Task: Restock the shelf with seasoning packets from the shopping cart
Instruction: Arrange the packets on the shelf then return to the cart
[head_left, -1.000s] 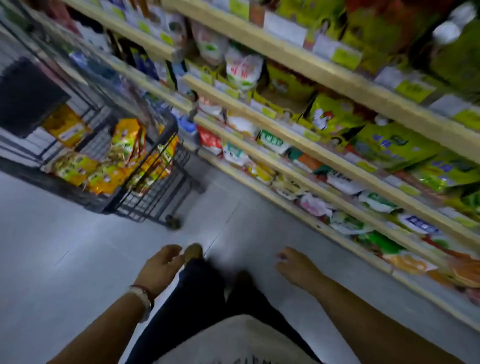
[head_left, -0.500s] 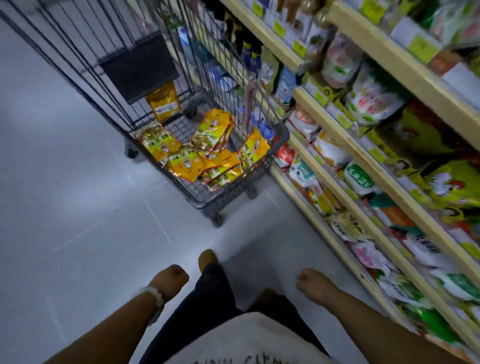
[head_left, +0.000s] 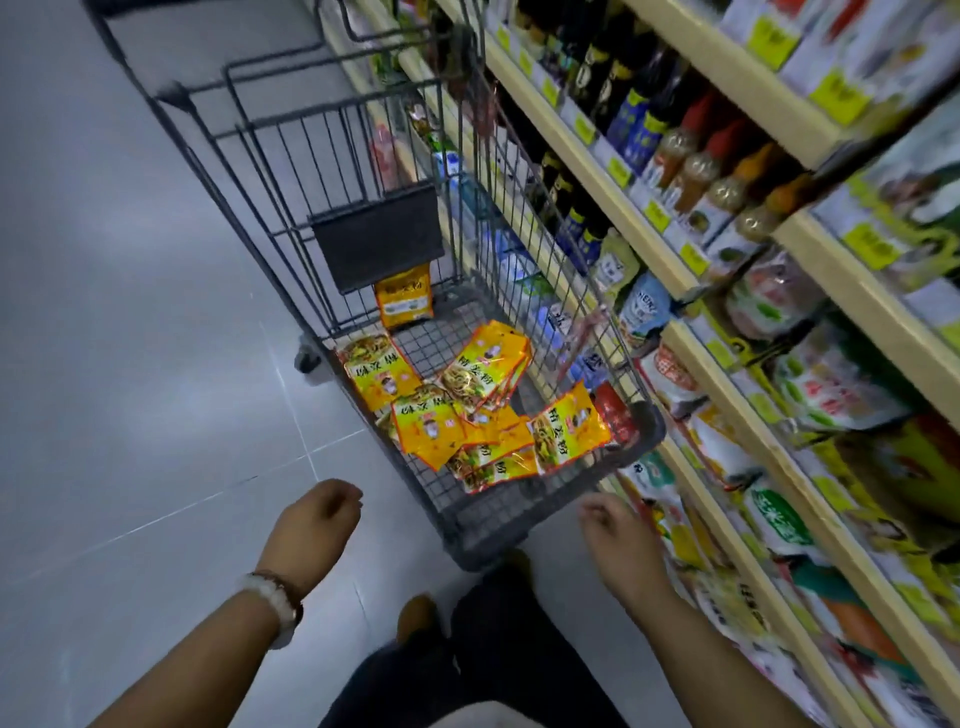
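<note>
Here's my left hand (head_left: 318, 519), low and to the left of the shopping cart (head_left: 524, 512), fingers curled in loosely with nothing in them, a pale beaded bracelet (head_left: 275, 597) at the wrist. My right hand (head_left: 621, 538) hangs just off the cart's near right corner, fingers relaxed and slightly bent, gripping nothing, not quite touching the rim as far as I can tell.

Straight ahead of both sets of fingers, down in the wire basket, sits the heap of yellow-and-orange seasoning packets (head_left: 467, 415), overlapping one another on the mesh floor. One more yellow packet (head_left: 404, 297) stands apart at the far end, beneath the dark folded seat flap (head_left: 378, 240).

To the right of my right fingers runs the shelf (head_left: 727, 415), cream edges with yellow price tags, rows of bagged goods at hand level and dark sauce bottles (head_left: 623, 104) higher up and farther on. Grey tiled floor (head_left: 130, 364) spreads out left of my left fingers; my dark trousers (head_left: 493, 649) show below.
</note>
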